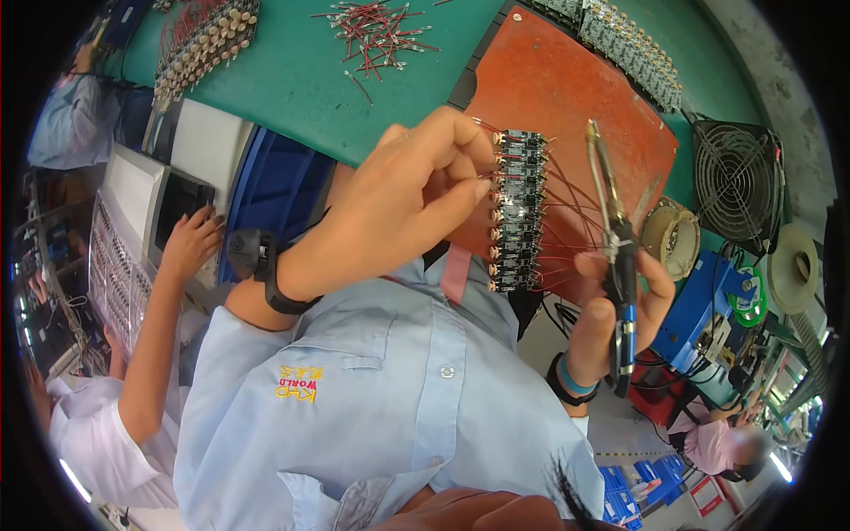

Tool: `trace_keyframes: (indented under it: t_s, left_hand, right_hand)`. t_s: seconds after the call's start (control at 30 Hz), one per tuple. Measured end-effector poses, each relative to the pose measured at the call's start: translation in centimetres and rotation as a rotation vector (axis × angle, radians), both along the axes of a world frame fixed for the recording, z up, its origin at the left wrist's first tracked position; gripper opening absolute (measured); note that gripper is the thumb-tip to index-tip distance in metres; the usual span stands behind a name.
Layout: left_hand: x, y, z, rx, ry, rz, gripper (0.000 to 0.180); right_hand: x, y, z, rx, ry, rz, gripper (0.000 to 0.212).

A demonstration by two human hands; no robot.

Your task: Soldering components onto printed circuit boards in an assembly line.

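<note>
My left hand (398, 199) is at the left edge of a row of small black circuit boards (519, 212), its thumb and fingers closed in a pinch. Whatever lies between those fingertips is too small or hidden to tell. Thin dark red wires (571, 199) trail from the boards' right side. In my right hand (651, 296) is a soldering iron (622, 283) with a black and blue handle, its tip pointing up and away from me, right of the boards and apart from them. Under the row lies a reddish-brown work mat (549, 71).
Loose red wires (376, 35) lie piled on the green table (292, 71). More board rows stand at the far left (204, 49) and far right (633, 53). A black fan (737, 181), round metal tin (670, 237) and blue machine (699, 310) are at right. A co-worker's hand (190, 241) is at left.
</note>
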State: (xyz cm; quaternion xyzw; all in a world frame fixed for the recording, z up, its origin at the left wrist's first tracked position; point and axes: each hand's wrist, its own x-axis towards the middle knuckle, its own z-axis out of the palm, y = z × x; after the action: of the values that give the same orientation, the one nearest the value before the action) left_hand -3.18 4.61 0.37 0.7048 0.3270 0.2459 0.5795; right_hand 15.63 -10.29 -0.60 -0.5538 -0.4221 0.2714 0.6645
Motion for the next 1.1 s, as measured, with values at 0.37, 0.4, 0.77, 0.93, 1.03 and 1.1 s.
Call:
trace_keyframes:
  t_s: [0.37, 0.4, 0.77, 0.93, 1.03, 1.1]
  left_hand:
    - [1.7, -1.0, -1.3, 0.440, 0.217, 0.045, 0.019]
    - [1.7, -1.0, -1.4, 0.449, 0.217, 0.049, 0.020]
    - [1.8, -0.9, -1.4, 0.422, 0.223, 0.038, 0.022]
    - [1.6, -0.9, -1.3, 0.410, 0.224, 0.040, 0.023]
    - [1.6, -0.9, -1.5, 0.413, 0.227, 0.039, 0.023]
    - [1.6, -0.8, -1.4, 0.411, 0.226, 0.038, 0.023]
  right_hand:
    - [2.7, -2.6, 0.4, -0.006, -0.304, -0.027, 0.053]
    - [2.7, -2.7, 0.4, -0.012, -0.300, -0.024, 0.053]
    - [2.7, -2.4, 0.7, -0.094, -0.434, 0.125, 0.042]
    - [2.5, -2.0, 0.8, -0.107, -0.458, 0.140, 0.042]
    - [2.4, -2.0, 0.8, -0.112, -0.456, 0.138, 0.042]
    - [2.4, -2.1, 0.9, -0.117, -0.479, 0.142, 0.042]
